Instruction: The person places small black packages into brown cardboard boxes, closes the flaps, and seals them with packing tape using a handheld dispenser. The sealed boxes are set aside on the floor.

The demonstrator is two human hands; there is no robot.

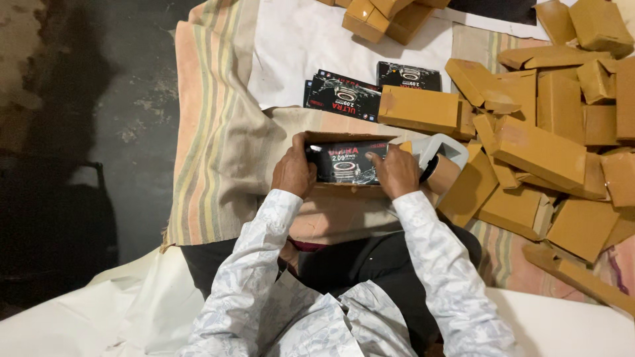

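Black printed box going into a brown carton
Left hand [293, 173] and right hand [395, 172] grip the black box [345, 162] between them, partly inside the open carton [344, 139]; more black boxes [344, 96] lie beyond, unpacked

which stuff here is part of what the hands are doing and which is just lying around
In hand: left hand, right hand, black printed box, open brown carton.

Lying about: black boxes on the cloth, heap of brown cartons, tape dispenser, striped cloth.

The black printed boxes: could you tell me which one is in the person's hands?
The black printed box between the left hand and right hand, sitting in an open brown carton; the others lie untouched on the cloth beyond.
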